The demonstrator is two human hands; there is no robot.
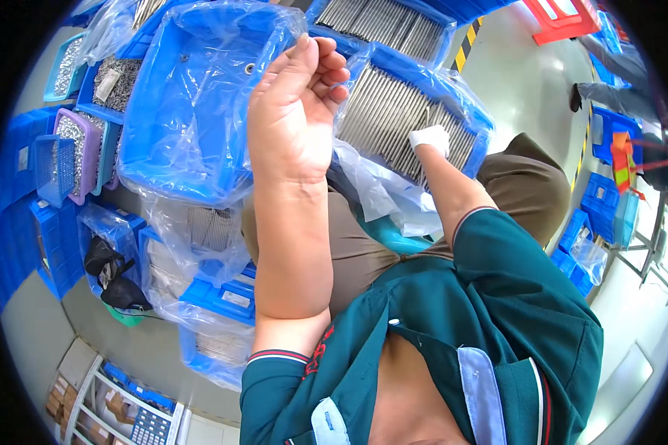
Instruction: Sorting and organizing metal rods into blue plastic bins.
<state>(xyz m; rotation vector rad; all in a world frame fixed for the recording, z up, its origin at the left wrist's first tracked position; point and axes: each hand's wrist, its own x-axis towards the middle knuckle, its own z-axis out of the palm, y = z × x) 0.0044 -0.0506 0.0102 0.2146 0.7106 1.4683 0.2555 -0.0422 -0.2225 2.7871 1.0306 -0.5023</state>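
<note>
Left hand (293,111) part-hides blue bin (172,194); perhaps washer (250,68) inside, rods (382,111) alongside.

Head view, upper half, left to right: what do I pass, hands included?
Purple basket → large blue bin → left hand → right hand in a white glove, over the metal rods → brown trouser knee → orange-and-yellow object, too blurred to identify.

Thin silvery rods (382,111) – many, straight – lie side by side in a blue bin (476,119).
</note>
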